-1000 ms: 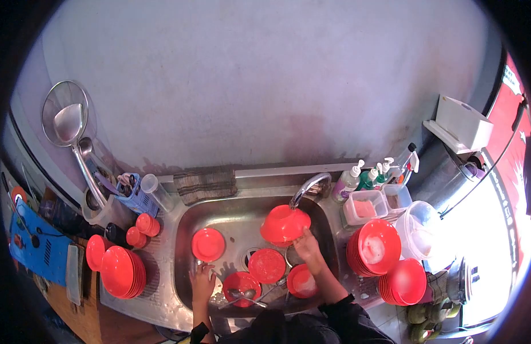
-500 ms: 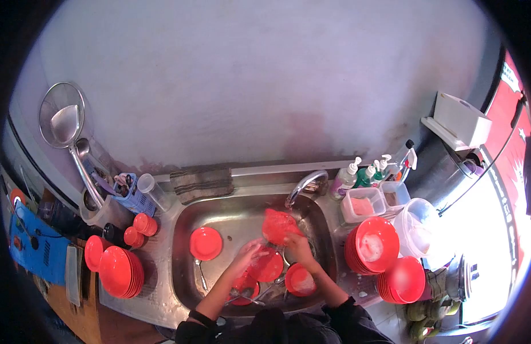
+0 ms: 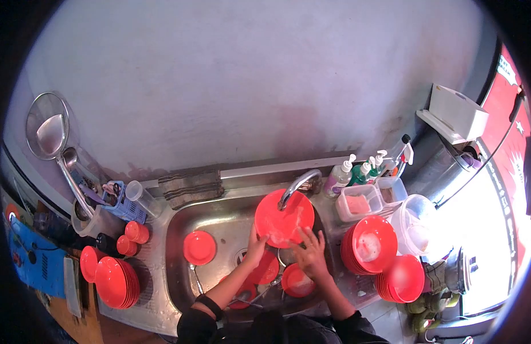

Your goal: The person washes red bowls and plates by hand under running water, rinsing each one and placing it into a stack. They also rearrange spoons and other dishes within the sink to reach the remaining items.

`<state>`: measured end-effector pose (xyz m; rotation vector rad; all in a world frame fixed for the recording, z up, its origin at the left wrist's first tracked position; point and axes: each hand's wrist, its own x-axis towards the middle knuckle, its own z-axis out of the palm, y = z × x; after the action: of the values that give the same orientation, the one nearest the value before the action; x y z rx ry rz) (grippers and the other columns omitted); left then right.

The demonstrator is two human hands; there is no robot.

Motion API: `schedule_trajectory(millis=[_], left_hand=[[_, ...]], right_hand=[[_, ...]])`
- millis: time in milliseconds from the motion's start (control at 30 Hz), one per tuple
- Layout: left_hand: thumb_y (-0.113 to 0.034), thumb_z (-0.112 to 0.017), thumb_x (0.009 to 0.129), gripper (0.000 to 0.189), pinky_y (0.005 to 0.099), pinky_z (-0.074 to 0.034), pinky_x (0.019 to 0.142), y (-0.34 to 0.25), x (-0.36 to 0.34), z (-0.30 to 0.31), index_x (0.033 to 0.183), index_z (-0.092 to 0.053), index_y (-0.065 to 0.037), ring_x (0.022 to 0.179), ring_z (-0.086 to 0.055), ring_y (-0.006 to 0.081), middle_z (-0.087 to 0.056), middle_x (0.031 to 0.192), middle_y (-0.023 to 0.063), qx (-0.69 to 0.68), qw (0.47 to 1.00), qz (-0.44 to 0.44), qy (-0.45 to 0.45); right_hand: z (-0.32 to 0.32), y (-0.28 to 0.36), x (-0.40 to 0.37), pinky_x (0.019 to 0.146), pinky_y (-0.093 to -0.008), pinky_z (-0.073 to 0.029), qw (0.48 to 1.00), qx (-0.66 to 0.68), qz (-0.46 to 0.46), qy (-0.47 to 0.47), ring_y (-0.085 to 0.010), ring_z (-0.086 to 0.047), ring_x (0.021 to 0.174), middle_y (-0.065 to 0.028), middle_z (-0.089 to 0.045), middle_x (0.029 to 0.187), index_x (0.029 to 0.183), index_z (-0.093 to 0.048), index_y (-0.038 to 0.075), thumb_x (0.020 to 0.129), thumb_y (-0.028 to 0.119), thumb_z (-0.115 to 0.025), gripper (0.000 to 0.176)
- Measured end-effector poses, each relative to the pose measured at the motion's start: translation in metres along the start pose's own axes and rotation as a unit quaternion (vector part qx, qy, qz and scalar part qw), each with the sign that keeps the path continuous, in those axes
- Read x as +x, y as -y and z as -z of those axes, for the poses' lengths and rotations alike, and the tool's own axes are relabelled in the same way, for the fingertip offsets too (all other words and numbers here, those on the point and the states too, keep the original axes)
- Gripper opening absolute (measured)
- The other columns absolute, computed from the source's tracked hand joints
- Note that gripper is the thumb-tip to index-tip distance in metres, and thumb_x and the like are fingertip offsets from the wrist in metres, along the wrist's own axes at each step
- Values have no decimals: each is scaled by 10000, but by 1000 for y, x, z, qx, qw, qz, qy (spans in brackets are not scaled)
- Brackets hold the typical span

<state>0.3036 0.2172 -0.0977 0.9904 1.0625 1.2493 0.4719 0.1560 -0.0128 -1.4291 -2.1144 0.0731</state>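
Under the tap (image 3: 300,184) a wide red bowl (image 3: 281,222) faces up, with wet streaks inside. My left hand (image 3: 256,245) grips its lower left rim, thumb over the edge. At the lower right rim is my right hand (image 3: 310,255), open with fingers spread, fingertips overlapping the rim. Below them in the sink (image 3: 178,281) lie a small red dish (image 3: 299,281) with suds, other red dishes (image 3: 266,268) and some cutlery. A small red plate (image 3: 199,247) rests at the sink's left, a spoon (image 3: 197,278) below it.
Red bowl stacks stand left (image 3: 112,282) and right (image 3: 373,246) of the sink, the right ones sudsy. Soap bottles (image 3: 339,179), a tub with a pink sponge (image 3: 358,203) and a clear bucket (image 3: 413,221) line the right. A folded cloth (image 3: 190,188) lies behind.
The red bowl has turned from tilted to face up under the tap. My left hand has moved right onto its rim; my right hand has shifted down and right, fingers spreading. The view has shifted slightly.
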Motion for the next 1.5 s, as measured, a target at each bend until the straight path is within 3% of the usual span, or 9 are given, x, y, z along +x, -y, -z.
schedule_trajectory(millis=[133, 367, 567, 633, 867, 933, 1367, 1433, 1500], left_hand=[[-7, -470, 718, 486, 328, -439, 697, -34, 2, -7, 1169, -320, -106, 842, -532, 245, -513, 975, 152, 250, 945, -193, -81], [-52, -465, 704, 435, 439, -435, 593, -103, -7, -2, 1120, -338, -34, 673, -529, 390, -536, 742, 249, 497, 865, -62, -13], [-53, -489, 711, 366, 389, -454, 606, -74, 8, 27, 1061, -381, -46, 675, -564, 324, -560, 742, 181, 367, 929, -37, -9], [-20, -482, 722, 393, 355, -456, 635, -67, 11, 27, 1086, -344, -77, 786, -548, 242, -538, 881, 130, 122, 978, 162, 40], [46, -458, 734, 519, 333, -440, 733, -14, 22, 18, 1135, -192, -147, 967, -449, 218, -331, 1147, 131, 78, 991, 85, 74], [56, -432, 748, 516, 398, -434, 760, -35, 13, 1, 1131, -192, -193, 978, -445, 233, -307, 1166, 108, -8, 975, 219, 45], [-54, -420, 790, 398, 354, -468, 707, -7, 12, 4, 1166, -311, -127, 888, -519, 242, -462, 1068, 95, -137, 987, 82, -4], [-62, -423, 781, 419, 353, -455, 720, -11, 11, 16, 1185, -323, -117, 857, -535, 263, -477, 1060, 146, 277, 946, -150, -72], [-23, -424, 753, 458, 361, -442, 738, -71, -12, 12, 1191, -323, -111, 860, -530, 278, -466, 1070, 163, 362, 924, -106, -60]], right_hand=[[36, -12, -6, 925, -430, -210, 995, -42, -31, -80, -278, -332, 1103, -108, -416, 1143, 888, -600, 132, 664, 86, -549, 235], [89, -22, -28, 914, -409, -253, 974, -76, -213, 13, -326, -324, 1088, -131, -372, 1171, 1083, -466, 98, 686, 69, -528, 403], [77, -20, -44, 860, -390, -312, 932, -13, -342, -121, -329, -430, 983, -184, -420, 1108, 1081, -437, 19, 718, 83, -468, 370], [86, -27, -47, 824, -388, -331, 937, -34, -346, -44, -316, -464, 923, -179, -466, 1037, 1064, -450, 21, 723, 78, -455, 346], [90, -34, -55, 735, -396, -387, 954, -67, -291, -21, -314, -526, 796, -184, -552, 861, 989, -507, 13, 702, 70, -461, 297], [91, -34, -59, 742, -387, -373, 953, -77, -293, -19, -293, -522, 809, -166, -550, 887, 999, -497, 25, 709, 73, -455, 296], [80, -28, -52, 627, -420, -404, 918, -142, -369, 12, -342, -539, 681, -206, -553, 731, 938, -513, 32, 726, 115, -448, 237], [80, -27, -52, 611, -410, -406, 922, -150, -356, -11, -327, -543, 644, -188, -554, 683, 912, -519, 38, 718, 110, -445, 220], [79, -29, -53, 596, -400, -408, 925, -160, -342, -30, -311, -548, 606, -169, -556, 634, 886, -526, 44, 710, 105, -442, 204]])
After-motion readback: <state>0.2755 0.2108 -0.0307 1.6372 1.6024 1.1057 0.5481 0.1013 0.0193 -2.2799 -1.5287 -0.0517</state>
